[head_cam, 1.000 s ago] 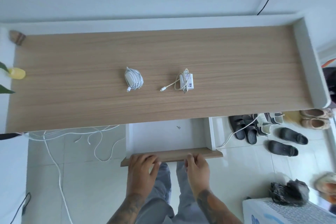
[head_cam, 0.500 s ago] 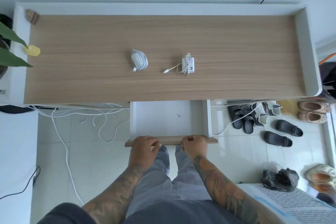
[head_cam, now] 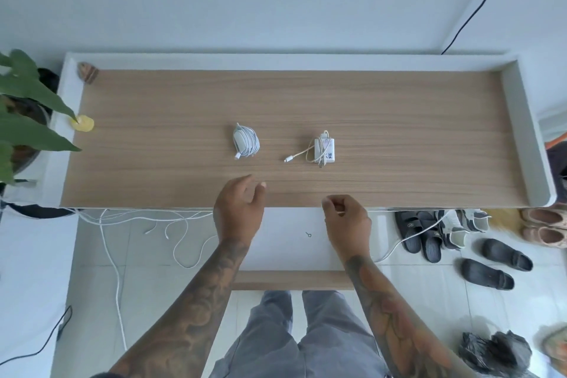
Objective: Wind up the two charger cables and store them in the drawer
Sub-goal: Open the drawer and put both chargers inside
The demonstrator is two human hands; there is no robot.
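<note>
Two wound chargers lie mid-table: a white coiled charger on the left and a square white charger with its cable looped around it and one plug end trailing left. The drawer under the table stands pulled out, white inside, holding only a tiny metal pin. My left hand hovers over the table's front edge, fingers apart, just short of the coiled charger. My right hand hangs above the drawer's back edge with fingers loosely curled and nothing in them.
The wooden table has a white raised rim at the back and sides. A plant stands at the left. Loose white cables hang below the table. Shoes and slippers lie on the floor at the right.
Both hands have let go of the drawer front and moved up toward the table. The drawer is pulled out further than a second ago.
</note>
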